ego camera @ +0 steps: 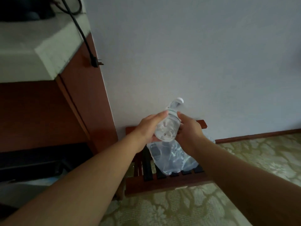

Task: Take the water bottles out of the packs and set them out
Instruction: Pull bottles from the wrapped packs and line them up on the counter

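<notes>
A clear water bottle [169, 124] with a white cap is held in the air between both hands, its cap pointing away toward the wall and its base toward me. My left hand [149, 128] grips its left side and my right hand [189, 129] grips its right side. Below them the clear plastic pack wrap [172, 159] lies crumpled on a slatted wooden rack [162, 183]; what it holds is hard to make out.
A brown cabinet [76, 108] with a pale stone top stands at the left, and a black cord with a plug [96, 62] hangs over its side. A plain wall is behind, patterned green carpet [244, 160] to the right and in front.
</notes>
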Demonstrator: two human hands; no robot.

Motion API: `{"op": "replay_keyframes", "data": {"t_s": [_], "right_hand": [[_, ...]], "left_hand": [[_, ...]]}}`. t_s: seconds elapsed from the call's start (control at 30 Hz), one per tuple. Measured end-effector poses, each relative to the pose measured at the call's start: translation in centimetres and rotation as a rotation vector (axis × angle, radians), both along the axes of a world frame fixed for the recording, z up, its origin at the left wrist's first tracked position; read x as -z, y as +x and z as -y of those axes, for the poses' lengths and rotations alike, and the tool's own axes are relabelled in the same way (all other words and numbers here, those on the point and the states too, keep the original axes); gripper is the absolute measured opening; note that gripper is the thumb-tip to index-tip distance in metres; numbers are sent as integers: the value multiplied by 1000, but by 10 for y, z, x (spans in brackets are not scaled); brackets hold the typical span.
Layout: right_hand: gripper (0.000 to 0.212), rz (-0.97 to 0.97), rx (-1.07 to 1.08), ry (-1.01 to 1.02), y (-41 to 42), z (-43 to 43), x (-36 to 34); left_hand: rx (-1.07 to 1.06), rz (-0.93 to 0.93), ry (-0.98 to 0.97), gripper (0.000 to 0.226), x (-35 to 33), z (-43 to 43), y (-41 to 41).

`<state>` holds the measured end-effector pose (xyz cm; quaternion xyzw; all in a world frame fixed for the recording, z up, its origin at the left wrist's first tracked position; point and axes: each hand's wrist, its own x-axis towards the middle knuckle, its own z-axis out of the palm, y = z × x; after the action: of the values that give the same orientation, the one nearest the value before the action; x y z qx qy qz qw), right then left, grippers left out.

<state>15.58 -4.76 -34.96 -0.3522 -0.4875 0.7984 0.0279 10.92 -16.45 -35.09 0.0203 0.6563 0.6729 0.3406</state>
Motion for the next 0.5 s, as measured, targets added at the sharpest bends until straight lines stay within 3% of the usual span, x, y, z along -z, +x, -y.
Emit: {"op": "replay_keyframes", "data": {"t_s": [0.13, 0.3, 0.5], "right_hand": [[31, -50, -18, -11, 40, 1, -25], [22, -159, -136, 119, 76, 7, -67], [35, -299, -224, 316, 106, 22, -130]], "left_hand": [[3, 3, 64, 37, -19, 2, 34], [26, -126, 84, 21, -61, 18, 70], [22, -299, 77, 35, -109, 37, 102]]}}
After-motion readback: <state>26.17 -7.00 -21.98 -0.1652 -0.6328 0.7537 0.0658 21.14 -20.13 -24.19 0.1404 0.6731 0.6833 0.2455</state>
